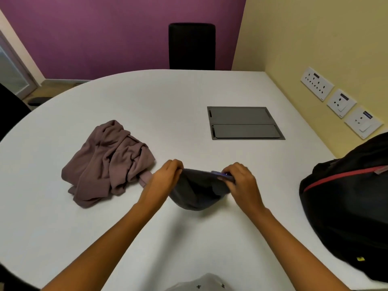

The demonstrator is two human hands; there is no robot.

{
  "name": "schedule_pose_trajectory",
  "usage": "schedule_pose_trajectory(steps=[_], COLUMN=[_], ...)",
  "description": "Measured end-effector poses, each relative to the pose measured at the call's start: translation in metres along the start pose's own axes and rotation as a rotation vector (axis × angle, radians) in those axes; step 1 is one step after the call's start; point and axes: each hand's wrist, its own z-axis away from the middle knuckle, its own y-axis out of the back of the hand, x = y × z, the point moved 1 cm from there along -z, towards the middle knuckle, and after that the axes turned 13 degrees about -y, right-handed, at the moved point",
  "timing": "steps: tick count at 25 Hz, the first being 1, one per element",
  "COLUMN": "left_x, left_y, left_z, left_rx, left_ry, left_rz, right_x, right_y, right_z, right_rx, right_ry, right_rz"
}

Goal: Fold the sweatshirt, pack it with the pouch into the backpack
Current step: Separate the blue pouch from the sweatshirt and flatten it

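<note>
A person holds a dark grey pouch (197, 194) over the middle of the white desk (168, 112). The left grip (165, 175) is curled tight round the pouch's left end. The right grip (241, 179) is curled tight round its right end, by a small blue bit. The pouch sags between them. A crumpled pinkish-brown sweatshirt (107, 164) lies on the desk just left of the left grip. A black backpack (346, 206) with a red stripe sits at the desk's right edge.

Bare forearms (117, 234), lt grey top (207, 280)
</note>
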Motion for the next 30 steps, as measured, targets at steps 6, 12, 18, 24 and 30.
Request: schedule_pose_trajectory(steps=[6, 12, 18, 24, 30], left_x=[-0.006, -0.040, -0.014, -0.026, -0.076], left_y=[0.025, 0.037, 0.066, 0.064, -0.005], left_z=[-0.019, -0.026, -0.040, -0.079, -0.117], left_rx=[0.014, 0.079, 0.294, 0.196, -0.041], left_ry=[0.051, -0.327, -0.214, -0.192, 0.009], left_rz=[0.103, -0.219, 0.027, 0.030, -0.114], right_x=[-0.022, -0.030, -0.045, -0.010, 0.041], right_y=[0.032, 0.065, 0.087, 0.071, 0.012], right_z=[-0.036, -0.045, -0.050, -0.087, -0.119], right_rx=[0.185, 0.338, 0.450, 0.280, 0.043], right_ry=[-0.113, -0.160, -0.191, -0.461, -0.639], right_rz=[-0.186, -0.217, -0.189, -0.030, 0.209])
